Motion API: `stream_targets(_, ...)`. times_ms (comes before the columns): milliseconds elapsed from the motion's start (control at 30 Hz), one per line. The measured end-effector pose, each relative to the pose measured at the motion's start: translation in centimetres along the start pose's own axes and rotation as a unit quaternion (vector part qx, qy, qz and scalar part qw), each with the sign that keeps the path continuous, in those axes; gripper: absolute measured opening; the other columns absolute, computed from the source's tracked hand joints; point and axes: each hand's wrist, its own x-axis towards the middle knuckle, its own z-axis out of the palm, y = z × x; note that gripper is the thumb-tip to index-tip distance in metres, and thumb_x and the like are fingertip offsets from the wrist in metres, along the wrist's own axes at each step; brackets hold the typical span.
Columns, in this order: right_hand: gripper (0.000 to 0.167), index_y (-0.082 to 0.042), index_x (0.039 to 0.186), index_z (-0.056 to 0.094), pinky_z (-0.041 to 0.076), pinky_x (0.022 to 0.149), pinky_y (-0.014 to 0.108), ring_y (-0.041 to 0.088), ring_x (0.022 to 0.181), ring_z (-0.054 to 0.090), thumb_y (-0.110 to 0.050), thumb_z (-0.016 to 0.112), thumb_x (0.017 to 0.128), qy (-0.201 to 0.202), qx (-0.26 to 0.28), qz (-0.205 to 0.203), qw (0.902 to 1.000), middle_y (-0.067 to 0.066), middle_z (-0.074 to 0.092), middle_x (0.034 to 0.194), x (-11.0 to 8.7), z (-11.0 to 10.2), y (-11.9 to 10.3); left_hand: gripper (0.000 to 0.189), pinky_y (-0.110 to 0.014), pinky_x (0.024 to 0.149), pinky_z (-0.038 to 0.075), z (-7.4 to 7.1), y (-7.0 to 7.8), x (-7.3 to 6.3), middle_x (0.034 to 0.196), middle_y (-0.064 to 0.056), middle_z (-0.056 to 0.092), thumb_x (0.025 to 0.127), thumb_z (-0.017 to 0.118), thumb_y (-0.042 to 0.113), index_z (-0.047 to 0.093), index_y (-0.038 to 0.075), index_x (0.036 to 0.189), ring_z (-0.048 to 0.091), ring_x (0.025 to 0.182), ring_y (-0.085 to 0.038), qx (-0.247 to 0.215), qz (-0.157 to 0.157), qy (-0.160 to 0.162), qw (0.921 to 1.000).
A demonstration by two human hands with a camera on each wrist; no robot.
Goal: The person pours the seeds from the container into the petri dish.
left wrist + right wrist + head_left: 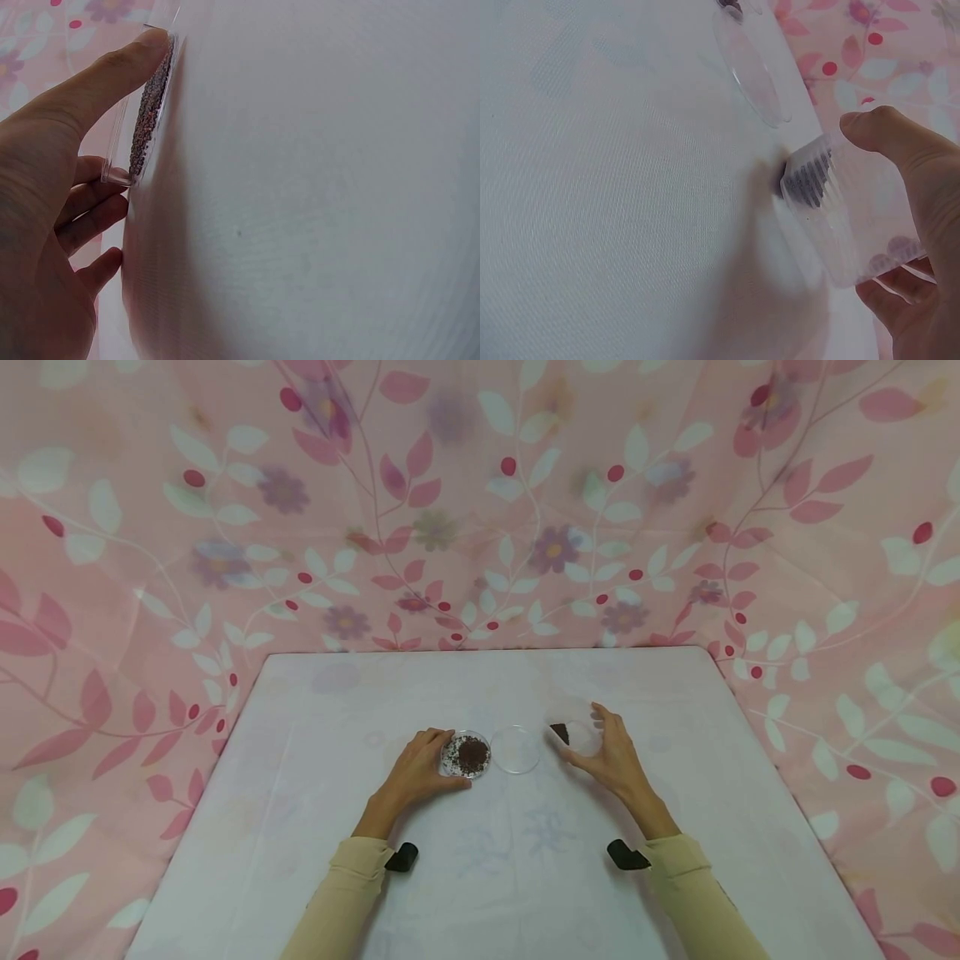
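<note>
My left hand (pixel 417 770) holds a clear round petri dish (pixel 487 767) at its left side, thumb in front and fingers behind. Dark brown granules (pixel 472 753) lie in the dish, heaped in the middle and scattered around. Right beside it is a second clear shallow round dish or lid (pixel 516 750), with nothing visible inside. My right hand (pixel 617 762) grips a clear plastic cup (pixel 847 225) between thumb and fingers. The cup is tipped over toward the left, and dark granules (pixel 810 180) have gathered at its lower side. Whether its rim touches the table cannot be told.
Everything is on a table with a white cloth (pixel 480 893). Pink curtains with leaves and flowers (pixel 465 510) hang behind the table and on both sides. A black strap device (pixel 628 855) sits by each wrist, below the beige sleeves.
</note>
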Motion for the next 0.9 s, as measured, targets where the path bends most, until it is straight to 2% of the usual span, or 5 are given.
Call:
stream_targets(567, 0.103, 0.002, 0.147, 0.033, 0.049, 0.092, 0.053, 0.04, 0.111, 0.055, -0.026, 0.091, 0.066, 0.0, 0.007, 0.016, 0.9999, 0.027, 0.051, 0.127, -0.5, -0.01, 0.85, 0.096, -0.045, 0.105, 0.043, -0.01, 0.03, 0.01, 0.131, -0.006, 0.058, 0.065, 0.083, 0.061, 0.051, 0.011, 0.142, 0.052, 0.121, -0.024, 0.002, 0.0, 0.003, 1.0)
stream_targets(900, 0.103, 0.002, 0.148, 0.032, 0.05, 0.092, 0.051, 0.039, 0.115, 0.054, -0.028, 0.089, 0.068, -0.005, 0.013, 0.029, 0.9995, 0.026, 0.052, 0.129, -0.67, -0.1, 1.01, 0.097, -0.046, 0.106, 0.042, -0.1, 0.1, -0.06, 0.132, -0.006, 0.057, 0.066, 0.082, 0.062, 0.05, 0.011, 0.143, 0.052, 0.123, -0.026, 0.001, 0.0, -0.001, 1.0)
